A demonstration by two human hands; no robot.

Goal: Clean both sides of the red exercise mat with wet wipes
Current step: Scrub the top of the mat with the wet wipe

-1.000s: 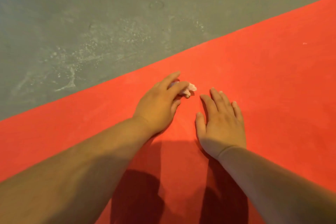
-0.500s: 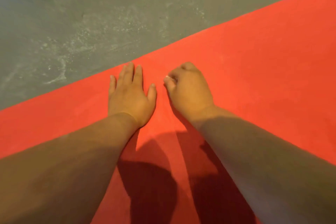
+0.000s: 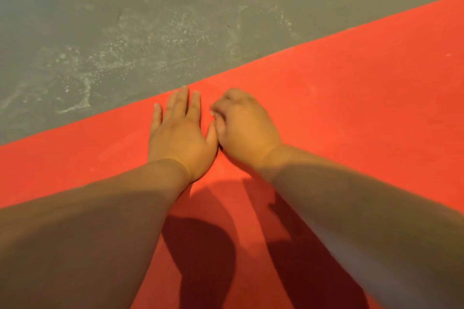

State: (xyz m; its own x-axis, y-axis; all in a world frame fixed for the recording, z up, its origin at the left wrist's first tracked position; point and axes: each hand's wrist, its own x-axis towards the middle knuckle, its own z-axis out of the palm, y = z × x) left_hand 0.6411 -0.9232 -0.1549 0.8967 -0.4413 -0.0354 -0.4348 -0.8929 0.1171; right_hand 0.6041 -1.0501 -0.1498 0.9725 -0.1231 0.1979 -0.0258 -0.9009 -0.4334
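dusty grey floor (image 3: pixel 125 20), red mat (image 3: pixel 351 108) lying flat

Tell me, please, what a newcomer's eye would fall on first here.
The bright red mat crosses the picture slantwise, against a grey floor with whitish stains at upper left. Near the mat's far edge, the left hand lies flat on it, and the right hand is curled close beside, perhaps round a wipe that does not show.

Left hand (image 3: pixel 179 133) flat, fingers straight, right hand (image 3: pixel 244 128) curled just beside it, both forearms extended
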